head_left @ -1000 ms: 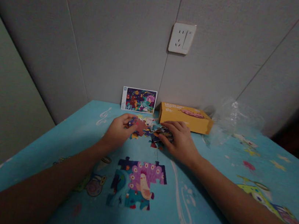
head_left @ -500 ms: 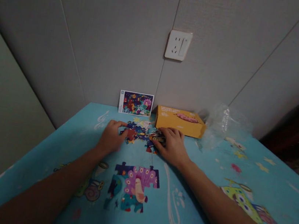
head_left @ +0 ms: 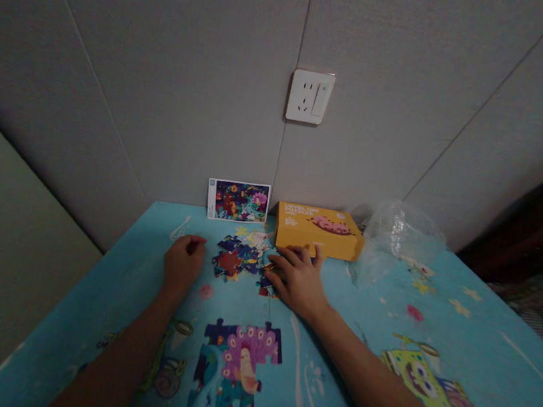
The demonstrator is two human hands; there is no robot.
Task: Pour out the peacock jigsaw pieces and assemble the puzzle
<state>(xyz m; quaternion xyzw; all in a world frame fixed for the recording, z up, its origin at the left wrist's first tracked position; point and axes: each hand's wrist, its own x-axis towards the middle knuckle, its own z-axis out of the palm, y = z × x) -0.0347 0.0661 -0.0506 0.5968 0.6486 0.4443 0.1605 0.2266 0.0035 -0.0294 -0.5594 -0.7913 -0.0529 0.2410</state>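
Observation:
My left hand (head_left: 183,264) is held just left of the loose jigsaw pieces (head_left: 230,263), apart from them. Its fingers are curled in towards the thumb; whether anything sits between them is hidden. Spread over the right side of that pile, my right hand (head_left: 301,282) has its fingers apart and its fingertips on or just above the pieces, some of which it covers. Nearer to me lies a joined section of puzzle (head_left: 251,349), with a pink fan-shaped creature and a notched, uneven outline.
A picture card (head_left: 240,202) leans on the wall behind the pile. Right of it lies a yellow puzzle box (head_left: 318,231), with a crumpled clear plastic bag (head_left: 392,237) beside it. A socket plate (head_left: 310,97) is on the wall. A blue cartoon-print cloth (head_left: 351,390) covers the table.
My left hand has drawn back leftwards from the pile and its fingers have curled in. My right hand stays at the pile with its fingers more spread. The camera view has tilted slightly up.

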